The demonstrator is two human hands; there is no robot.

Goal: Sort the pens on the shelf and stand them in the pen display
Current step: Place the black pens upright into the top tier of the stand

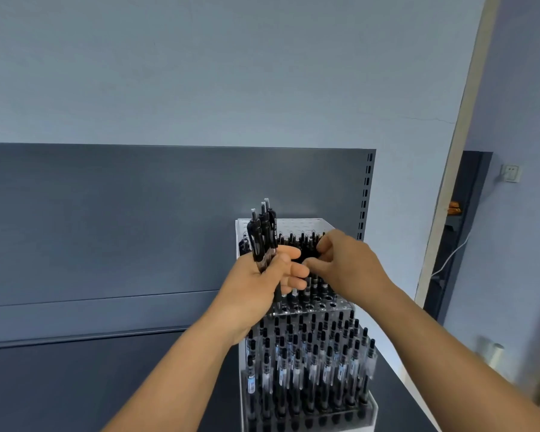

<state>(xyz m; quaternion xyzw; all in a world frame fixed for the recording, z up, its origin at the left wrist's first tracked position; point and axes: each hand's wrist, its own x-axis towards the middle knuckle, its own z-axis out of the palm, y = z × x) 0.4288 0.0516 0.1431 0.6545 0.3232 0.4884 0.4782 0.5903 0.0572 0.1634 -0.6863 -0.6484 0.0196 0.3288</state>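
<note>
A tiered clear pen display (309,307) stands on the dark shelf (75,385). Its lower tier is packed with several black pens (312,363); the upper tier holds several more behind my hands. My left hand (262,285) grips a bundle of black click pens (262,235), their tops pointing up, just left of the upper tier. Over the upper tier my right hand (343,266) has its fingers curled among the pen tops; what they pinch is hidden. Several front holes (312,305) of the upper tier stand empty.
The shelf's dark back panel (138,219) rises behind the display, with a slotted upright (366,194) at its right end. A pale wall and a doorway (459,232) lie to the right. A metal cylinder (493,353) stands at the far right.
</note>
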